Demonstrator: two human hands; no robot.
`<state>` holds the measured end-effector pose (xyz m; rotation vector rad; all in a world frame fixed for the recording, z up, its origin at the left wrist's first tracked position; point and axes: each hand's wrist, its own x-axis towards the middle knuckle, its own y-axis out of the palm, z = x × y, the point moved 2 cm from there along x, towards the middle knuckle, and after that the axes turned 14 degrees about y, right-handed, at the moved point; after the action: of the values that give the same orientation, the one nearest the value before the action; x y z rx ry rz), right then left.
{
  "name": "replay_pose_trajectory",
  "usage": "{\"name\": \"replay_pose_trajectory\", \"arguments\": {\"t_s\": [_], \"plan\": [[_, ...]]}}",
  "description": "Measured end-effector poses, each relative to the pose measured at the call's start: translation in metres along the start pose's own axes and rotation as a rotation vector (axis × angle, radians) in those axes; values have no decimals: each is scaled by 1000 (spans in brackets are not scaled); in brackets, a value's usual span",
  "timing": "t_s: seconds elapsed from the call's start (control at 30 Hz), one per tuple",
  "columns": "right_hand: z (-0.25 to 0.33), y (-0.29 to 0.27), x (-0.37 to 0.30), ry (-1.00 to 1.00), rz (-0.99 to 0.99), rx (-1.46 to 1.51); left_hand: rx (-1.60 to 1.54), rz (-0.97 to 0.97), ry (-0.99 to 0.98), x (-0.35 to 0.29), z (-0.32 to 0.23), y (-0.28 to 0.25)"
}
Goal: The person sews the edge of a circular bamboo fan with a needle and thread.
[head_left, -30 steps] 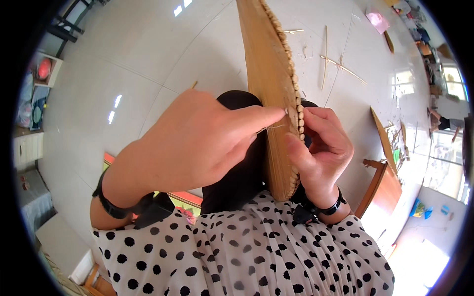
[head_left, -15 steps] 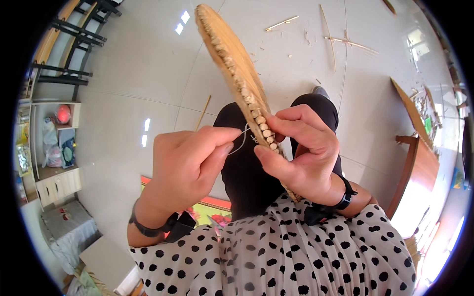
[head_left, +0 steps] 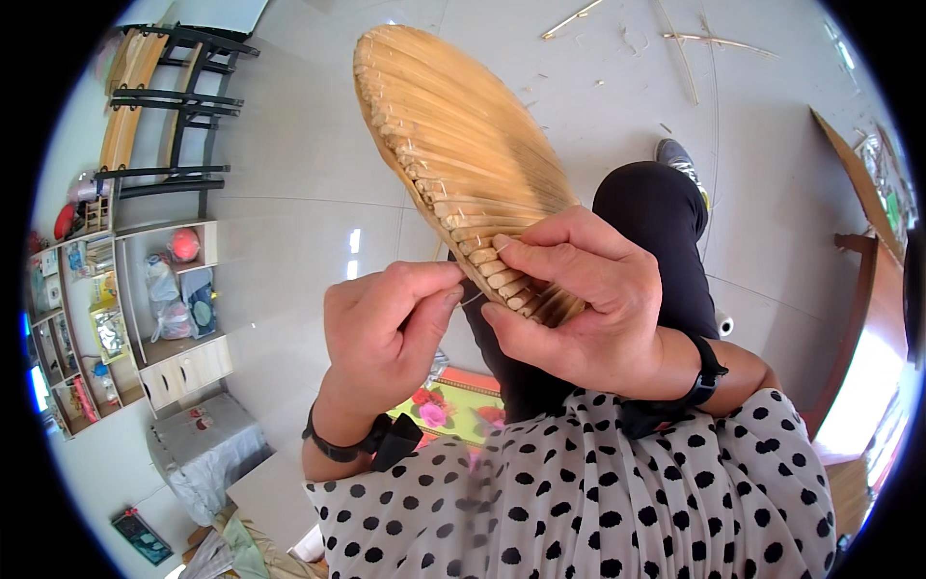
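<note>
A large tan palm-leaf fan (head_left: 463,125) with pleated ribs rises in front of my lap, its broad face tilted toward me. Along its rim run thick bundled ends with small white stitches. My right hand (head_left: 593,299) grips the lower part of the rim, thumb below and fingers on the ribbed face. My left hand (head_left: 381,323) is pinched at the left side of the same rim, fingertips against the edge. A thin white thread (head_left: 472,301) loops out by these fingertips. Whether a needle is in the pinch is hidden.
Straw-like strips (head_left: 719,41) and scraps lie on the tiled floor ahead. Black-legged wooden furniture (head_left: 178,96) and a shelf unit (head_left: 164,241) with bags and a pink ball stand left. A brown wooden table (head_left: 858,328) is at right. A flowered mat (head_left: 458,400) lies beneath my left forearm.
The fan has turned from nearly edge-on to show its ribbed face. My right fingers have come over onto that face. My left pinch has moved in against the rim, and less thread shows.
</note>
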<state>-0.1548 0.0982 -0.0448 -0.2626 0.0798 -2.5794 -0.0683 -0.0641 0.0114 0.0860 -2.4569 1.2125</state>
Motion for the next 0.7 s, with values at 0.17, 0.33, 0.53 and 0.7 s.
{"name": "replay_pose_trajectory", "arguments": {"t_s": [0.17, 0.33, 0.53, 0.7], "plan": [[-8, 1, 1, -16, -23, 48, -32, 36, -89, -1, 3, 0], [-18, 1, 8, -43, -31, 53, -129, -28, -299, -12, 8, 4], [-11, 1, 3, -78, -57, 21, -40, -26, -334, -15, -5, 1], [-11, 2, 4, -156, -96, 1, 55, -56, -325, -9, -12, 5]]}}
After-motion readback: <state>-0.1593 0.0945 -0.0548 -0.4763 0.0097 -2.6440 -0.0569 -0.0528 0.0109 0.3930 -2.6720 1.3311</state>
